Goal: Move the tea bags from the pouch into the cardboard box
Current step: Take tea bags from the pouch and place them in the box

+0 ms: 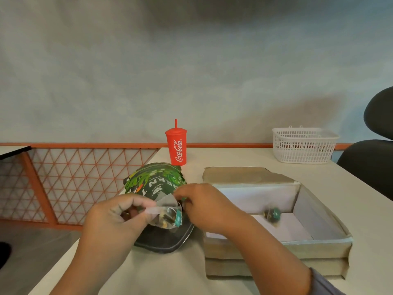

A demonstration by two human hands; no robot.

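The left hand (119, 213) pinches open the pouch (153, 184) lying on the table. The right hand (206, 205) curls over a tea bag (170, 218) at the pouch's mouth, though I cannot tell whether it grips it. Another tea bag (272, 213) lies inside the cardboard box (276, 246), just right of the pouch.

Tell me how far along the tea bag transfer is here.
Done: one tea bag lies in the cardboard box. In hand: the left hand grips the pouch mouth open, the right hand works at it; whether it pinches anything is unclear. Left: a second tea bag shows in the opening, and how many more remain is hidden.
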